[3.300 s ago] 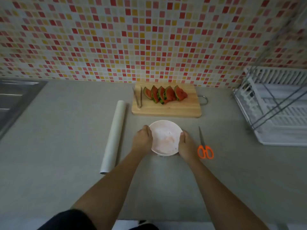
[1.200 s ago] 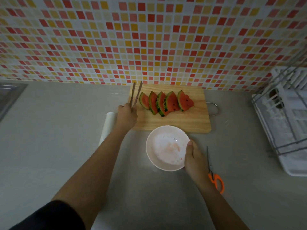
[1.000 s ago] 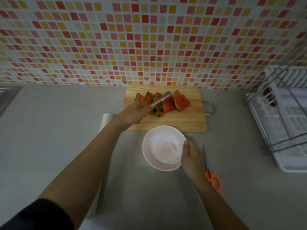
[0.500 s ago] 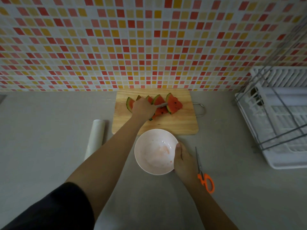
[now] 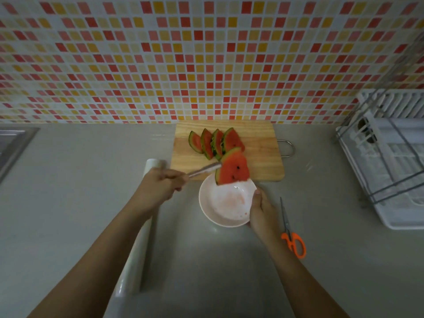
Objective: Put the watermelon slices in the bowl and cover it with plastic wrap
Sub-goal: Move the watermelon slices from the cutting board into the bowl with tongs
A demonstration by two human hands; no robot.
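Observation:
My left hand (image 5: 158, 189) grips metal tongs (image 5: 204, 169) that pinch one watermelon slice (image 5: 232, 171), which hangs over the far rim of the white bowl (image 5: 226, 206). My right hand (image 5: 261, 212) holds the bowl by its right edge. Several more slices (image 5: 213, 142) lean in a row on the wooden cutting board (image 5: 259, 148) behind the bowl. The roll of plastic wrap (image 5: 137, 249) lies on the counter under my left forearm, partly hidden by it.
Orange-handled scissors (image 5: 291, 235) lie right of the bowl. A white dish rack (image 5: 390, 157) stands at the right edge. A steel sink (image 5: 13, 145) shows at the far left. The tiled wall rises just behind the board.
My left hand took the tongs from the board, closed them on the rightmost slice and carried it back over the bowl. My right hand stayed on the bowl's edge.

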